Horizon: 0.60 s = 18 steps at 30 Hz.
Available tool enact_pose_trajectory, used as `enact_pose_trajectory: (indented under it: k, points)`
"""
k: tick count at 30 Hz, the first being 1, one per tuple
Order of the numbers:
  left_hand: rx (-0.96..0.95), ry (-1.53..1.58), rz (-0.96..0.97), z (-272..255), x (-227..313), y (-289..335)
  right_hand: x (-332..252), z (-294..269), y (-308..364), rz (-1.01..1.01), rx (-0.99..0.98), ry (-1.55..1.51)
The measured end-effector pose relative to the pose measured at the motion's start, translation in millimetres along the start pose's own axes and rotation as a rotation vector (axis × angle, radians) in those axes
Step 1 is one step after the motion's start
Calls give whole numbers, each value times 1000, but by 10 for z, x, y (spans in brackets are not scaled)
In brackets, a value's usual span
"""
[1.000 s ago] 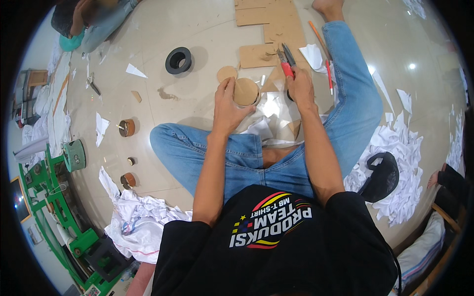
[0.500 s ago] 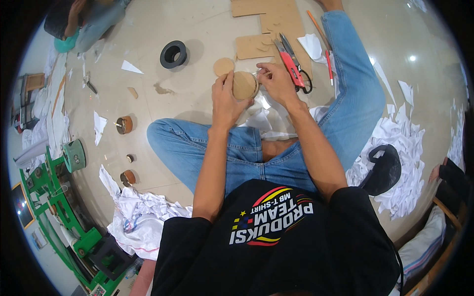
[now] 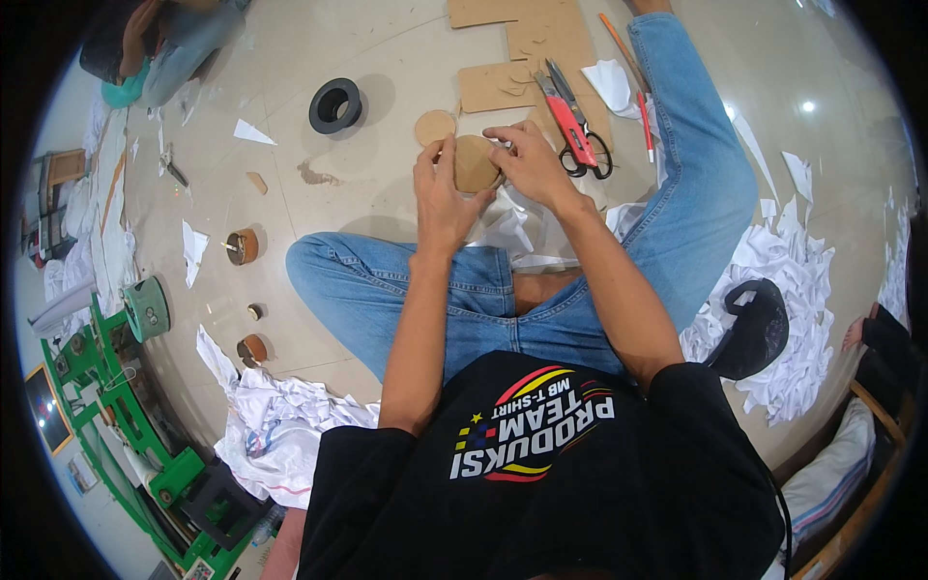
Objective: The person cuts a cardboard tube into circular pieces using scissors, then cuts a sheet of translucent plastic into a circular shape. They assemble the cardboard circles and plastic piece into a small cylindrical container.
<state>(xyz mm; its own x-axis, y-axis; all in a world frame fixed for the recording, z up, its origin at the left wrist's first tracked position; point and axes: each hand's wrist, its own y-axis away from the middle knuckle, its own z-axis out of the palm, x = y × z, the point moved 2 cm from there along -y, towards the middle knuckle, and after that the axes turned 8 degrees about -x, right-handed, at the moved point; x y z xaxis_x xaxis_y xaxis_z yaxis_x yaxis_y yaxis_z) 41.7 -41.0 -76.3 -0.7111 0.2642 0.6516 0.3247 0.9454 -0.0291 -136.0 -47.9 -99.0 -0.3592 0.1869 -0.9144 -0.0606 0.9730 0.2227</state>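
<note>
A round brown cardboard disc (image 3: 475,166) is between my hands, just above my crossed legs. Its left edge is gripped by my left hand (image 3: 443,198), thumb below and fingers at the side. My right hand (image 3: 536,166) presses its fingertips on the disc's upper right rim. Beyond the left fingertips lies a smaller cardboard disc (image 3: 435,127) on the floor. Scissors (image 3: 583,121) and a red cutter knife (image 3: 568,118) lie together to the right of my right hand.
Cut cardboard sheets (image 3: 551,48) are spread ahead. A black flanged ring (image 3: 335,105) stands to the left. A red pen (image 3: 645,126) lies by my right leg. White scraps (image 3: 773,319) pile up at the right, under a black object (image 3: 752,333). Another person (image 3: 184,53) sits far left.
My right hand has shifted slightly left, from beside the disc's edge onto its upper right rim. My left hand keeps its hold.
</note>
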Motion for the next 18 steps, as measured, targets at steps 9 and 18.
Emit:
enact_pose_trajectory:
  k: [9,18]
  points:
    - [42,56,55,46,-39,39,-33,7,-128,-54,-60,6]
    - [65,70,74,50,-24,60,-50,-14,-217,-192,-44,57]
